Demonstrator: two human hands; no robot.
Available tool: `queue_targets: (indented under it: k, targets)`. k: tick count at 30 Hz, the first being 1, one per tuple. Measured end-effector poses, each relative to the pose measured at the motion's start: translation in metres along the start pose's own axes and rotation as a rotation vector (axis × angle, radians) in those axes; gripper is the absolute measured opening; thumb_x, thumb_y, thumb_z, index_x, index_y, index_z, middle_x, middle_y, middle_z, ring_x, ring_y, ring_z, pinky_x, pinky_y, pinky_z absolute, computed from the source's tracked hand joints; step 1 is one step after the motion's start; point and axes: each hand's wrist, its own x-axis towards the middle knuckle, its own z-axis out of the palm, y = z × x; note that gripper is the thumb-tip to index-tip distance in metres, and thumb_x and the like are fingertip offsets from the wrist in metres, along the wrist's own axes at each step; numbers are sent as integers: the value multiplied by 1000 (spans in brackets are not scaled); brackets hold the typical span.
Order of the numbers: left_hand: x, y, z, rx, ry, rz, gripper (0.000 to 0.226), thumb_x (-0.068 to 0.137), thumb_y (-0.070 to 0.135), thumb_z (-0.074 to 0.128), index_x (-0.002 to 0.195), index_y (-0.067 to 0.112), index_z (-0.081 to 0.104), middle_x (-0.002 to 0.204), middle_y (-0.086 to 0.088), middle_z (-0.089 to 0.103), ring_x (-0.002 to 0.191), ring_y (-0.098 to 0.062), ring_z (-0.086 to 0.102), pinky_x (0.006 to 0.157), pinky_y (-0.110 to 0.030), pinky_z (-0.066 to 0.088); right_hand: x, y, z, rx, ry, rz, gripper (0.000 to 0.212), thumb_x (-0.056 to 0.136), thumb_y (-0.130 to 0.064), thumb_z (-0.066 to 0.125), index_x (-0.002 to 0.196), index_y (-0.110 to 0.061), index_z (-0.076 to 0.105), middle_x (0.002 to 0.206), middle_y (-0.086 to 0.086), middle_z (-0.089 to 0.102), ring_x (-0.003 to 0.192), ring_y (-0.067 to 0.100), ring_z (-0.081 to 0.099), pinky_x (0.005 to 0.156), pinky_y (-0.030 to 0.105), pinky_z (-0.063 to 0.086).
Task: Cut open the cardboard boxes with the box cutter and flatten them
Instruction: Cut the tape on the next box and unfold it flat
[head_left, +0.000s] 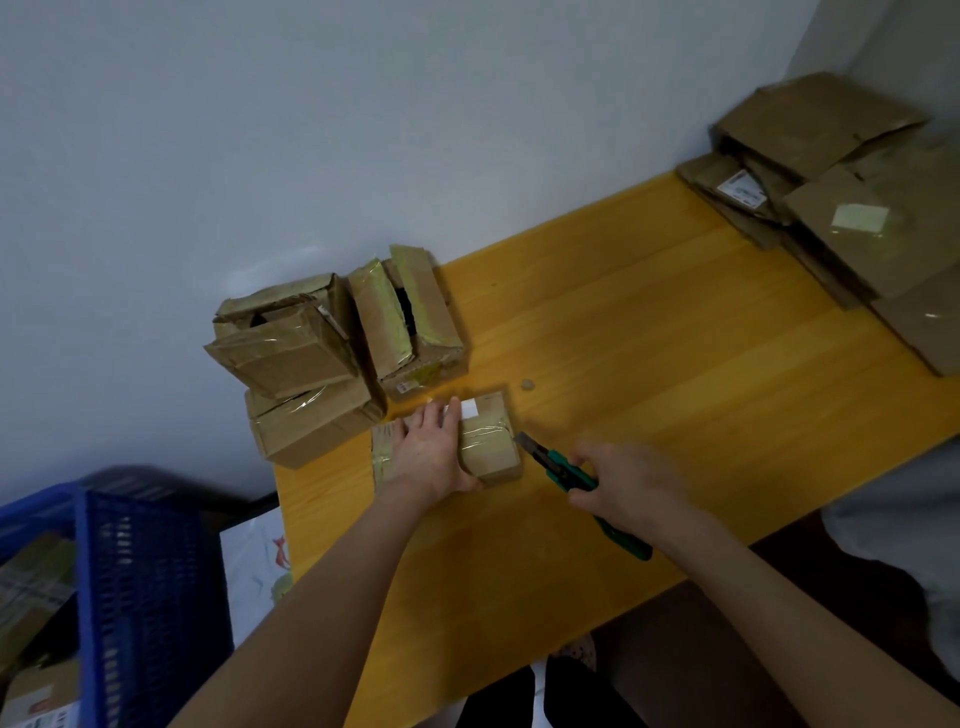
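A small taped cardboard box lies on the yellow wooden table. My left hand rests flat on top of it, fingers spread, thumb against its near side. My right hand grips a green and black box cutter. Its blade is out and its tip sits right at the box's right end. The cutter's tail sticks out below my wrist.
Several opened taped boxes are stacked against the wall at the table's left end. A pile of flattened cardboard lies at the far right. A small round object sits behind the box. A blue plastic crate stands on the floor at left.
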Motion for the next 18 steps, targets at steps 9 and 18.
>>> queue_targets:
  k: [9,18]
  targets:
    - [-4,2,-4,31,26,-13,122,63,65,75,153,19,7,151,-8,25,140,-28,23,118,-51,15,42,0,3,654,218,167,27,89,-35,62,111,-22,53,85,-5,60,72,14,61,61,33,53]
    - [5,-9,-14,-80,100,-142,102,76,69,61,153,21,14,147,-9,29,135,-29,29,110,-45,28,119,-14,25,715,150,325,50,99,-13,50,146,-13,33,138,13,49,121,33,52,94,41,46]
